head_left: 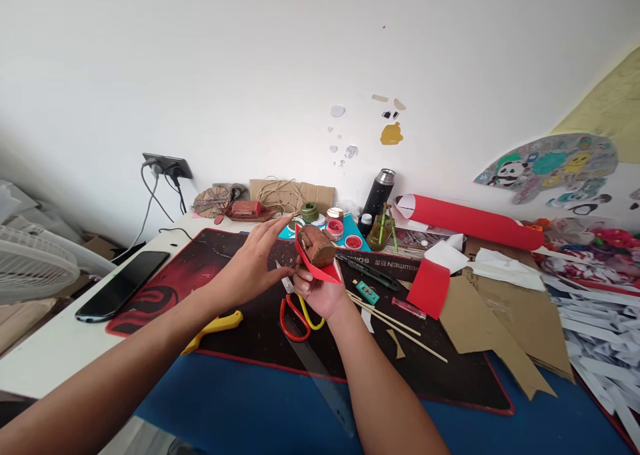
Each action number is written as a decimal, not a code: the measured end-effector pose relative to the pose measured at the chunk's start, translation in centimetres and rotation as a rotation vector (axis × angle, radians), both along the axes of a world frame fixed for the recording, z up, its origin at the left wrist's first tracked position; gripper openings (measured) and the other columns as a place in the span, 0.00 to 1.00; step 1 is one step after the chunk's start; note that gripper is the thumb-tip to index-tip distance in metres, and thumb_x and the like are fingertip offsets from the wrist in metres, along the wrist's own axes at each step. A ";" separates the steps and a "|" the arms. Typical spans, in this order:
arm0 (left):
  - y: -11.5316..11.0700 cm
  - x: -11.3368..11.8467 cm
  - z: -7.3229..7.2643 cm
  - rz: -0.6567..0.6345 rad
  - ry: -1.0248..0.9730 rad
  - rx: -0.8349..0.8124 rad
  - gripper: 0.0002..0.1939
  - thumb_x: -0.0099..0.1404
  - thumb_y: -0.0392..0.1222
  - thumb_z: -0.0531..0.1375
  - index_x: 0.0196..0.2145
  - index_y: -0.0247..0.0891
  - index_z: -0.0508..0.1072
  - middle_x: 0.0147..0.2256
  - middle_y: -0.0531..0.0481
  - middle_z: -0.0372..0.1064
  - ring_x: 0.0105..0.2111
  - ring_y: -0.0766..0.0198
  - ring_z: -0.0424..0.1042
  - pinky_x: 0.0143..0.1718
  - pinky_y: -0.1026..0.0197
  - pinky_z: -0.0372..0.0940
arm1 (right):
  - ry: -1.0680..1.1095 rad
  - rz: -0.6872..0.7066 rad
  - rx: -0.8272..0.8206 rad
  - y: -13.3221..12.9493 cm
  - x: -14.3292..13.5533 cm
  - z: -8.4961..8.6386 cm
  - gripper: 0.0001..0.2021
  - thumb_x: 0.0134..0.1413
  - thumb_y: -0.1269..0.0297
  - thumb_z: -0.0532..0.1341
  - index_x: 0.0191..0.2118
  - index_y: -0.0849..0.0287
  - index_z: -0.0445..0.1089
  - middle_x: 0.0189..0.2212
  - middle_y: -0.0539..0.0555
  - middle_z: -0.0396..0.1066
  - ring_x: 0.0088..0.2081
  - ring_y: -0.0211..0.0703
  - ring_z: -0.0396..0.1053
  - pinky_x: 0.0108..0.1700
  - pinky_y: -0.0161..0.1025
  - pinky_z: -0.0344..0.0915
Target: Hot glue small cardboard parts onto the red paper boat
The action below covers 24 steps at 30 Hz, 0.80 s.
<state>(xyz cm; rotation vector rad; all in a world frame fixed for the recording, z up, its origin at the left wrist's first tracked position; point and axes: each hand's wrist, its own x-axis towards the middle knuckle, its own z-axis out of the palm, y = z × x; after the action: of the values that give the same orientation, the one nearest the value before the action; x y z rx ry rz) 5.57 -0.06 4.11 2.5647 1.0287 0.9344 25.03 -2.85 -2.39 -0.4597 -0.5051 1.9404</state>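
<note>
My right hand (323,295) grips a small boat-shaped paper craft (319,270), raised over the desk mat. It has pointed red paper sides and a brown, arched cardboard piece (317,242) on top. To its left, my left hand (260,258) is open with fingers stretched out, holding nothing. Scissors (295,325) with one red and one yellow handle lie below both hands. By my left forearm is a yellow-handled tool (217,328), its far end hidden under the arm. A clear ruler-like strip (320,382) sticks out over the mat's front edge.
Paint pots (335,228) and a black flask (380,192) stand near the wall. A black phone (125,285) lies left. Rightward are thin sticks (405,328), a cutter (367,272), red paper (430,287), cardboard pieces (480,328), a red roll (475,222) and paper strips (600,348).
</note>
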 end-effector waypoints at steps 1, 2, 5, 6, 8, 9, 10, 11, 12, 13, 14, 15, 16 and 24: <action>0.0 0.0 0.0 -0.002 -0.002 0.004 0.51 0.68 0.43 0.70 0.78 0.54 0.47 0.73 0.41 0.57 0.74 0.43 0.56 0.73 0.37 0.58 | -0.001 0.005 0.006 0.0 0.0 0.0 0.24 0.71 0.44 0.54 0.34 0.59 0.74 0.19 0.46 0.55 0.22 0.39 0.51 0.24 0.34 0.52; -0.1 0.0 0.0 -0.002 -0.006 0.009 0.51 0.68 0.43 0.70 0.78 0.54 0.47 0.73 0.41 0.57 0.74 0.43 0.56 0.73 0.37 0.58 | -0.003 0.011 0.013 -0.1 0.0 0.0 0.24 0.70 0.43 0.55 0.34 0.59 0.74 0.19 0.46 0.55 0.22 0.39 0.51 0.24 0.34 0.52; -0.1 0.0 -0.1 -0.003 -0.013 0.029 0.49 0.69 0.42 0.69 0.78 0.55 0.48 0.73 0.42 0.58 0.73 0.44 0.57 0.74 0.37 0.58 | -0.006 0.031 0.032 -0.2 0.0 0.1 0.25 0.71 0.43 0.54 0.34 0.59 0.74 0.19 0.45 0.53 0.22 0.39 0.50 0.25 0.35 0.52; -0.1 -0.1 -0.1 -0.006 -0.013 0.036 0.49 0.69 0.42 0.69 0.78 0.55 0.48 0.73 0.42 0.58 0.73 0.44 0.58 0.74 0.37 0.57 | -0.004 0.040 0.039 -0.3 0.0 0.2 0.25 0.71 0.43 0.54 0.34 0.59 0.74 0.19 0.45 0.53 0.22 0.39 0.49 0.25 0.35 0.52; -0.2 -0.1 -0.1 -0.015 -0.015 0.047 0.48 0.69 0.42 0.69 0.78 0.54 0.49 0.73 0.41 0.58 0.73 0.44 0.58 0.74 0.37 0.57 | -0.003 0.055 0.050 -0.4 0.0 0.3 0.25 0.71 0.42 0.55 0.35 0.60 0.74 0.19 0.45 0.54 0.22 0.39 0.49 0.25 0.35 0.52; -0.2 -0.1 -0.1 -0.019 -0.016 0.050 0.48 0.69 0.42 0.69 0.78 0.54 0.49 0.73 0.41 0.58 0.73 0.44 0.57 0.74 0.37 0.57 | -0.005 0.060 0.052 -0.4 0.0 0.3 0.25 0.71 0.42 0.55 0.35 0.60 0.74 0.19 0.45 0.54 0.22 0.39 0.48 0.25 0.35 0.51; -0.2 -0.1 -0.1 -0.021 -0.019 0.051 0.47 0.70 0.42 0.69 0.77 0.54 0.49 0.73 0.41 0.58 0.74 0.44 0.57 0.74 0.37 0.57 | -0.009 0.064 0.052 -0.5 0.0 0.4 0.25 0.70 0.42 0.56 0.35 0.60 0.74 0.19 0.45 0.54 0.22 0.39 0.48 0.25 0.36 0.51; -0.3 -0.1 -0.1 -0.020 -0.022 0.050 0.47 0.70 0.43 0.68 0.77 0.53 0.49 0.73 0.41 0.58 0.74 0.45 0.57 0.74 0.37 0.57 | -0.011 0.064 0.050 -0.5 0.0 0.4 0.24 0.70 0.42 0.57 0.35 0.59 0.74 0.18 0.45 0.54 0.22 0.39 0.48 0.25 0.36 0.51; -0.3 -0.1 -0.1 -0.017 -0.024 0.047 0.46 0.70 0.43 0.68 0.77 0.53 0.50 0.73 0.41 0.58 0.73 0.45 0.57 0.74 0.37 0.57 | -0.013 0.062 0.045 -0.5 0.0 0.5 0.24 0.69 0.43 0.58 0.34 0.59 0.74 0.18 0.44 0.54 0.22 0.39 0.48 0.25 0.36 0.51; -0.4 -0.1 0.0 -0.014 -0.026 0.043 0.46 0.70 0.43 0.68 0.77 0.53 0.50 0.73 0.41 0.59 0.73 0.45 0.58 0.74 0.37 0.57 | -0.014 0.060 0.039 -0.6 0.0 0.6 0.23 0.69 0.43 0.58 0.34 0.59 0.74 0.18 0.44 0.54 0.22 0.39 0.48 0.25 0.36 0.51; -0.4 -0.1 0.0 -0.011 -0.028 0.039 0.46 0.71 0.44 0.68 0.77 0.53 0.50 0.72 0.41 0.59 0.73 0.45 0.58 0.74 0.37 0.57 | -0.013 0.056 0.033 -0.6 0.0 0.6 0.22 0.69 0.44 0.59 0.34 0.59 0.73 0.18 0.44 0.53 0.22 0.39 0.48 0.25 0.36 0.51; -0.4 -0.1 0.1 -0.009 -0.029 0.034 0.45 0.71 0.44 0.68 0.77 0.53 0.50 0.72 0.40 0.59 0.73 0.45 0.58 0.74 0.36 0.57 | -0.013 0.054 0.027 -0.6 0.0 0.7 0.22 0.69 0.44 0.59 0.34 0.58 0.73 0.18 0.44 0.53 0.22 0.39 0.48 0.25 0.36 0.51; -0.4 -0.1 0.1 -0.009 -0.030 0.029 0.45 0.71 0.44 0.68 0.77 0.53 0.50 0.72 0.40 0.59 0.73 0.44 0.58 0.74 0.36 0.57 | -0.013 0.051 0.020 -0.6 -0.1 0.7 0.21 0.69 0.45 0.59 0.34 0.58 0.73 0.18 0.44 0.53 0.22 0.39 0.48 0.25 0.35 0.51; -0.7 0.0 0.2 -0.008 -0.035 0.005 0.43 0.71 0.45 0.67 0.76 0.52 0.52 0.72 0.41 0.60 0.73 0.45 0.58 0.73 0.37 0.57 | -0.004 0.005 -0.019 -0.4 -0.2 0.6 0.23 0.69 0.42 0.59 0.34 0.59 0.73 0.18 0.46 0.58 0.20 0.38 0.53 0.22 0.35 0.54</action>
<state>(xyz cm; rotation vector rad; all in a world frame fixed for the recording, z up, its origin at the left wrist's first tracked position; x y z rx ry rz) 5.59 -0.73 4.27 2.5457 1.0065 0.9775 24.84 -3.28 -1.80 -0.4746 -0.4908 1.9506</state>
